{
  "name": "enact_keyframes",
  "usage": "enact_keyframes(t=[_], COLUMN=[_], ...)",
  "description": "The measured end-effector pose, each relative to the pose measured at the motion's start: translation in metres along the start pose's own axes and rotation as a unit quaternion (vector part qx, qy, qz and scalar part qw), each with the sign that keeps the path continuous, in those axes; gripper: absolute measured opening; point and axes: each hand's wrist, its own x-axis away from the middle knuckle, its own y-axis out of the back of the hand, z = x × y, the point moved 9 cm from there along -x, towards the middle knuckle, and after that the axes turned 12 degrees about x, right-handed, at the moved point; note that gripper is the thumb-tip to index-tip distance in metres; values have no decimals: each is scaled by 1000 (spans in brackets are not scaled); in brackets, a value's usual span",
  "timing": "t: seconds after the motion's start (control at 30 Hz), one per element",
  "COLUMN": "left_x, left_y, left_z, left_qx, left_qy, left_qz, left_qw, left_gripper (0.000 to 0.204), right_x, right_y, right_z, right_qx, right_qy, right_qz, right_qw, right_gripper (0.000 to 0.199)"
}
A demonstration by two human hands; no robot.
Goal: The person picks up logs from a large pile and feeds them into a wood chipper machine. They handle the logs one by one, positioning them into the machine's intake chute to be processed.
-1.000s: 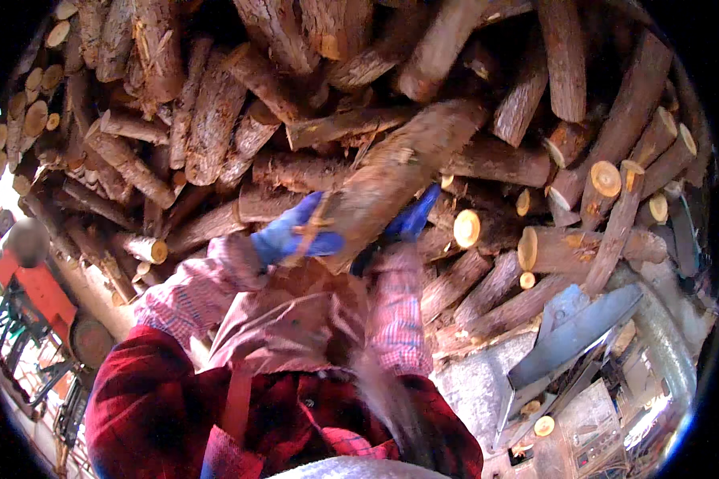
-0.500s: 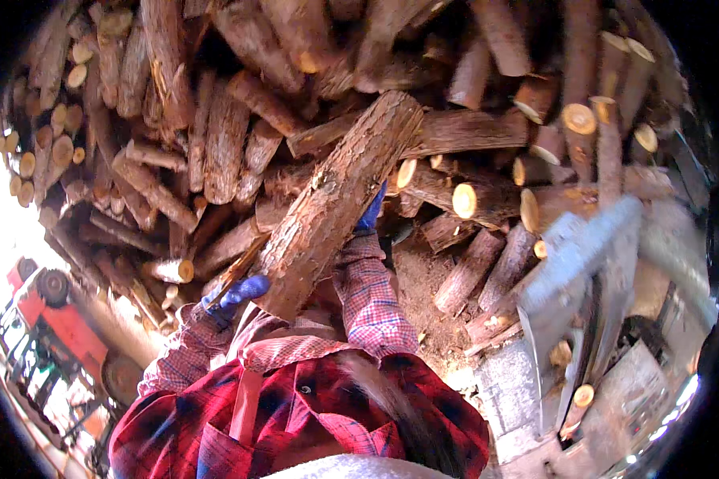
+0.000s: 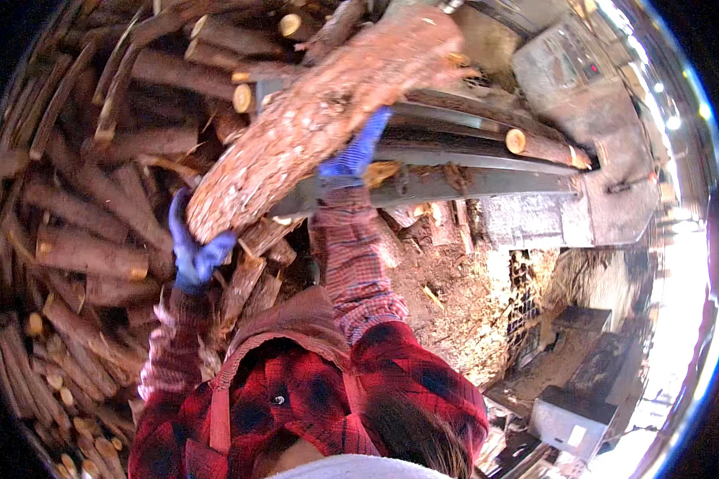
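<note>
Woodpile (image 3: 72, 231) fills the left of your view, rough logs stacked deep and far from used up. Your left hand (image 3: 190, 249), in a blue glove, cups the near, lower end of a thick bark-covered log (image 3: 319, 120), fingers curled under and around it. That log rides tilted across the scene, its far end raised toward the upper right, clear of the stack and hanging over the grey steel trough (image 3: 455, 164) of a wood-processing machine. Your right hand (image 3: 353, 152), also gloved in blue, props the log from below near its middle, fingers wrapped against the bark. Judging by this, the lift is done and the setting-down is left: the log is not yet resting in the trough, where a thinner log (image 3: 547, 146) already lies toward the right. Bark scraps and sawdust (image 3: 447, 295) litter the ground below.
</note>
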Motion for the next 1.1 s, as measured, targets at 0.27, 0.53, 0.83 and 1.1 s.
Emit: enact_keyframes(t=[0.27, 0.53, 0.83, 1.1], left_x=[-132, -123, -51, 105], left_y=[-154, -183, 114, 540], left_z=[103, 144, 37, 55], left_qx=[-92, -366, -263, -385], left_qy=[74, -78, -148, 267], left_qz=[290, 308, -84, -312], left_qw=[950, 875, 950, 827], left_gripper=[87, 71, 53, 74], right_x=[18, 91, 207, 236], right_y=[144, 93, -143, -136], right_z=[144, 85, -71, -205], right_qx=[554, 680, 762, 807], right_qy=[225, 257, 371, 221], right_qz=[-178, -254, 225, 387], right_qw=[781, 638, 481, 388], right_gripper=[65, 42, 40, 56])
